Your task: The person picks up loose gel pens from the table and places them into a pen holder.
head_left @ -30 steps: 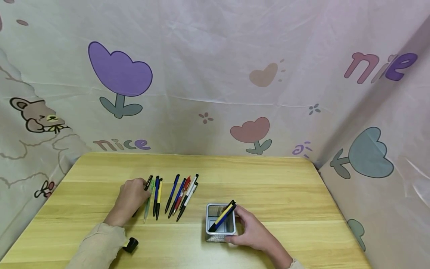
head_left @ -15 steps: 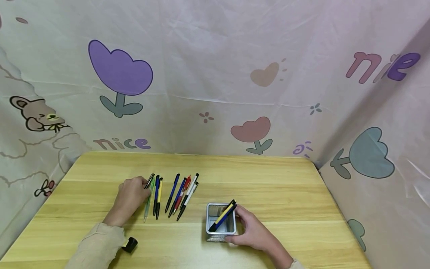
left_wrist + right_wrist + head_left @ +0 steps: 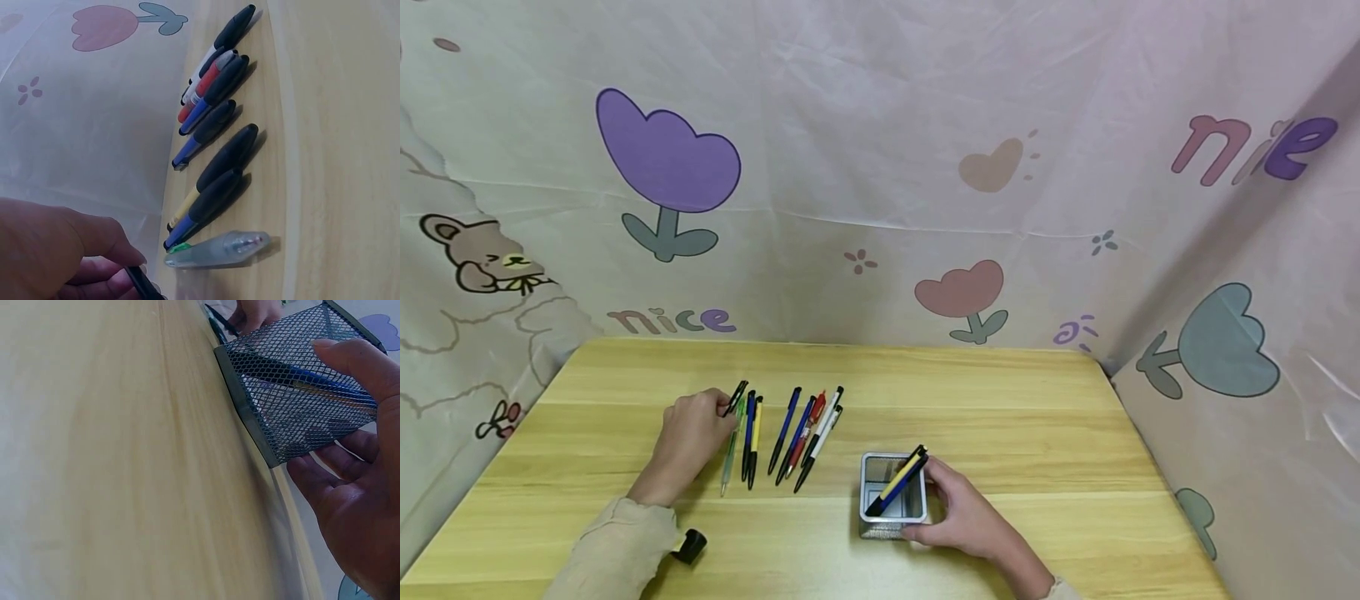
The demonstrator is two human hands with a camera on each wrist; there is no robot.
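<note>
My left hand [image 3: 691,435] pinches a black pen [image 3: 737,398] between thumb and fingers; the left wrist view shows only a short dark piece of that pen [image 3: 144,284]. Right beside it on the table lies a clear pen with a green part [image 3: 219,249], then a blue pen [image 3: 748,433] and a yellow pen [image 3: 756,437], both with black grips. My right hand [image 3: 962,512] holds a square wire-mesh pen holder [image 3: 891,531] by its right side, thumb at the near side. Inside lean a yellow pen [image 3: 898,479] and a blue pen [image 3: 904,492], tops toward the right.
Farther right lies another group: two blue pens, one of them this blue pen [image 3: 785,429], a red pen [image 3: 807,435] and two white pens, including this white pen [image 3: 826,429]. A black object [image 3: 691,547] shows by the left sleeve. Printed cloth [image 3: 820,167] surrounds the wooden table [image 3: 1000,400].
The black pen in my left hand has risen a little and its lower end no longer shows below the hand. My right hand and the pen holder stay put.
</note>
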